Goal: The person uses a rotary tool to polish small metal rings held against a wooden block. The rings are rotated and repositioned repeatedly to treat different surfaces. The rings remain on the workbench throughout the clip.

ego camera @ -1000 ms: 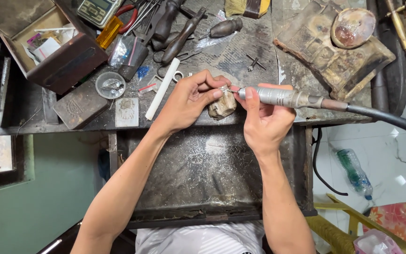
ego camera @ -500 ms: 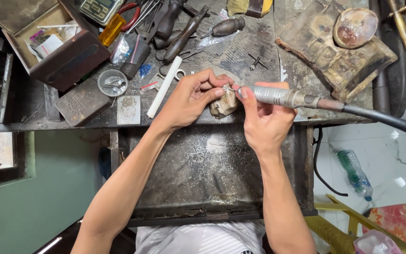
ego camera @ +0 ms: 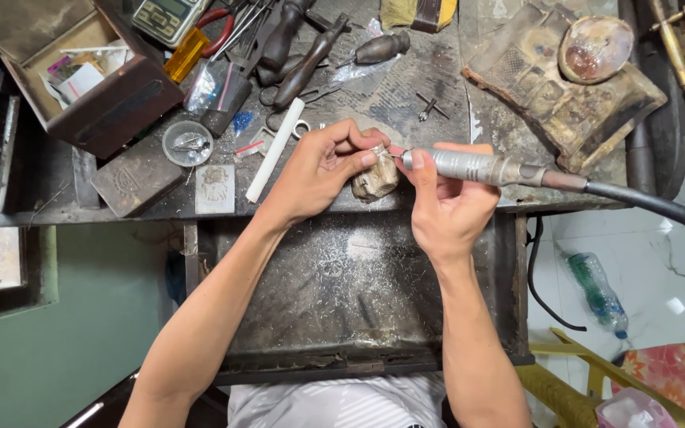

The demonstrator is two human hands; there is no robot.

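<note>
1. The step in hand is judged to be fine grinding or polishing of a small metal piece (ego camera: 380, 151) at a cluttered jeweller's workbench (ego camera: 438, 87).
2. The left hand (ego camera: 323, 170) is closed in a pinch, thumb and forefingers grasping the small metal piece and pressing it against a worn wooden bench peg (ego camera: 374, 181) at the front edge of the bench.
3. The right hand (ego camera: 449, 208) is wrapped around a grey rotary handpiece (ego camera: 469, 167), held like a pen; its black flexible shaft (ego camera: 652, 204) trails off to the right.
4. The tip of the handpiece is brought against the piece just above the peg; whether the bit is actually touching the metal cannot be told, since the piece is very small and partly hidden by the fingertips.
5. A dark metal catch tray (ego camera: 350, 285) is set directly beneath the hands, in front of the person's body.
6. On the bench behind the hands, a white stick (ego camera: 273, 150), a small round dish (ego camera: 188, 143), dark-handled hand tools (ego camera: 303, 59) and an open dark box (ego camera: 97, 87) are laid out, all apart from the work.
7. The next move is judged to call for a steady, braced pinch on the piece, light even pressure from the tool tip, and small turns of the piece so that a fresh face is presented.
</note>
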